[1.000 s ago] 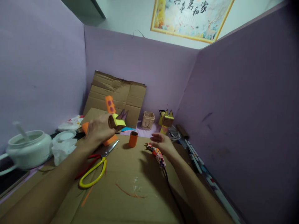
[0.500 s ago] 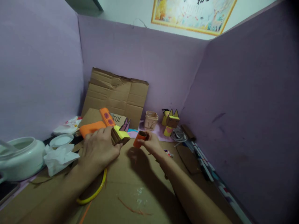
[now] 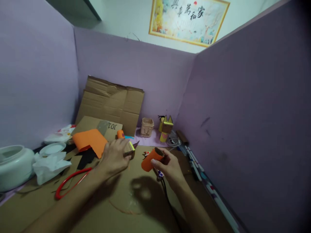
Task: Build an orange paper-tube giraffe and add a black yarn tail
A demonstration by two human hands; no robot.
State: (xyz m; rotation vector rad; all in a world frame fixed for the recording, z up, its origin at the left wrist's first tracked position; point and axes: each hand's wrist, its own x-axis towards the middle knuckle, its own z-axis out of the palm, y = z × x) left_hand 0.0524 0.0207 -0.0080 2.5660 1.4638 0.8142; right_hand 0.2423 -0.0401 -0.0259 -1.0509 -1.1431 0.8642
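Note:
My left hand (image 3: pixel 114 159) is closed around a small cardboard block (image 3: pixel 129 149) with a yellow top, low over the table's middle. A pointed purple piece (image 3: pixel 136 144) shows just past the block. Behind my knuckles stands the end of an orange tube with a purple spot (image 3: pixel 120 134); whether it joins the block is hidden. My right hand (image 3: pixel 171 166) grips a short orange-covered cardboard tube (image 3: pixel 149 161), tilted, its open brown end facing up and right. The tube is apart from the block. Below it, a patterned purple-and-white object (image 3: pixel 160 174) lies beside a black cord (image 3: pixel 167 197).
Orange sheet (image 3: pixel 88 140) and black scraps (image 3: pixel 86 158) lie left, near a red curved band (image 3: pixel 64 184). A white pot (image 3: pixel 16 166) and crumpled tissue (image 3: pixel 51 166) stand further left. Behind are cardboard sheets (image 3: pixel 110 103), a small basket (image 3: pixel 147 127) and a yellow cat-eared figure (image 3: pixel 166 127). Markers (image 3: pixel 194 165) line the right wall.
The view has shifted. My right hand has brought the orange tube closer and tipped it. My left hand has turned the block, and much less of the spotted orange tube shows.

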